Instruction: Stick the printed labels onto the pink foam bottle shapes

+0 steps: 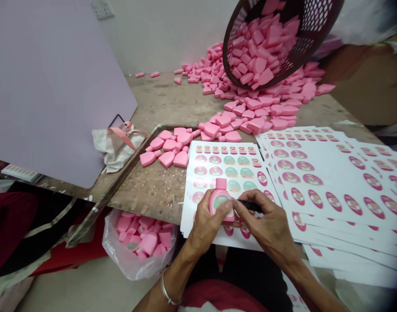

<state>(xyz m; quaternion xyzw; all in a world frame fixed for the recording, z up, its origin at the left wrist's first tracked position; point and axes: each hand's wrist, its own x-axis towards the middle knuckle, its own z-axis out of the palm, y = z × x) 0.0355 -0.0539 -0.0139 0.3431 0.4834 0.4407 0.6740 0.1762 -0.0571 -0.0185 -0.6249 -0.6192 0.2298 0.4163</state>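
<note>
My left hand is closed round a small pink bottle, held upright with its cap at the top. A green label is on the bottle's front, and my left thumb lies over part of it. Against the bottle's right side are the fingertips of my right hand. A slim black tool is gripped in that hand; its tip is hidden, so I cannot tell its kind. Under both hands lies a sheet of pink and green stickers.
Pink bottles are spread over the worktable. More spill from a tipped brown basket. Printed sticker sheets are stacked at right. A plastic bag of bottles hangs below the edge. A pale board and cloth bag stand left.
</note>
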